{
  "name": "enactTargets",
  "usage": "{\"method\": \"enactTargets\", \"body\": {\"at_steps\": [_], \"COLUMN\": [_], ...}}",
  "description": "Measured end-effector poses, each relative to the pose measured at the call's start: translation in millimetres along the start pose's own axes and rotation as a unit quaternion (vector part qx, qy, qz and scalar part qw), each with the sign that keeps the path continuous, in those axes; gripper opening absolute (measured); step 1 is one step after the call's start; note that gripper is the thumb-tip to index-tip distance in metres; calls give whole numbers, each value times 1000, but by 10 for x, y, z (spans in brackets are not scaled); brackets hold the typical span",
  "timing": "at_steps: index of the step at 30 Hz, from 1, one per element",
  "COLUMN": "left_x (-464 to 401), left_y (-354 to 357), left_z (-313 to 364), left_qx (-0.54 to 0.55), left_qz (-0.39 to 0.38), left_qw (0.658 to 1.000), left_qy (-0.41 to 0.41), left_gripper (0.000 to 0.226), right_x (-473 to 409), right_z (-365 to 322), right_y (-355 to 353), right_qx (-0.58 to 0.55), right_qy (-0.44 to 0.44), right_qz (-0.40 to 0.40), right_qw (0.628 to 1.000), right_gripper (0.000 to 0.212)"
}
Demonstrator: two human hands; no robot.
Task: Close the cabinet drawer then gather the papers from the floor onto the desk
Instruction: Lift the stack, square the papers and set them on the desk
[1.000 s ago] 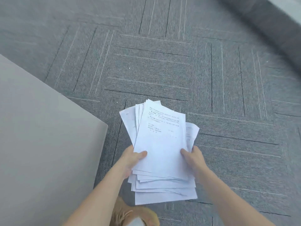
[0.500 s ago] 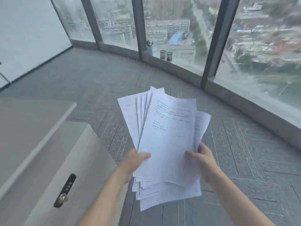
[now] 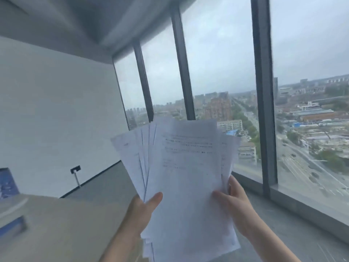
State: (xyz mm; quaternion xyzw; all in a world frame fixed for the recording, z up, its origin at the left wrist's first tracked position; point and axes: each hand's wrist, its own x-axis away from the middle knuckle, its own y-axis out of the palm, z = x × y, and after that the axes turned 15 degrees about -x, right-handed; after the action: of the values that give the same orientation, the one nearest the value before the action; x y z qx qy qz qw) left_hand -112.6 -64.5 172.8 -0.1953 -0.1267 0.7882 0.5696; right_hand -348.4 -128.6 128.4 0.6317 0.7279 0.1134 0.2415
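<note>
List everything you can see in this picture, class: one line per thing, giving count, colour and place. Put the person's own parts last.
papers: one fanned stack, exact count unclear, white with faint print, held up at centre
desk: one, pale grey-beige, lower left
blue item: one, blurred, on the desk's left edge
blue board: one, far left against the wall
stand: one, dark head on a thin post, by the white wall
wall: one, white, left
window posts: three, dark grey, centre to right
city view: grey sky and buildings, through the glass
left hand: one, gripping the stack's left side
right hand: one, gripping the stack's right side
</note>
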Motion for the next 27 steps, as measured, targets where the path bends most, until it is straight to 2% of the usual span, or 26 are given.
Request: {"method": "enactTargets", "body": {"at_steps": [4,8,11,12,14,15,21,27], "left_x": [421,820,1073,1183,1468,1599,2317,2877], "left_y": [-817,-1559,-2105,-2271,-2560,-2682,-3419,-3884], "left_z": [293,331,204,175,171,176,-207,-657], "left_qx": [9,3,8,15,11,12,38,34], "left_qz": [70,135,214,234,270,286,358,404], "left_qw": [997,991,977,972,963,958,930,910], "left_qy": [11,8,-4,-3,-4,-9,-70,-83], "left_gripper": [20,43,84,75,32,23,26,30], "right_x": [260,462,581,623,728,792,1187,1751], "right_z": [-366,-480,-470,-447,-375,-323,220,798], "right_y": [783,1476,2034,2226,2606,2794,3700,4287], "right_qx": [-31,-59,-77,-80,-79,-78,-59,-39], "right_qy": [-28,-34,-25,-21,-12,-6,30,78], "right_qz": [-85,-163,-211,-228,-261,-276,-342,-386], "right_qw": [995,984,974,970,962,958,937,918], "right_gripper": [49,49,49,49,48,49,48,55]}}
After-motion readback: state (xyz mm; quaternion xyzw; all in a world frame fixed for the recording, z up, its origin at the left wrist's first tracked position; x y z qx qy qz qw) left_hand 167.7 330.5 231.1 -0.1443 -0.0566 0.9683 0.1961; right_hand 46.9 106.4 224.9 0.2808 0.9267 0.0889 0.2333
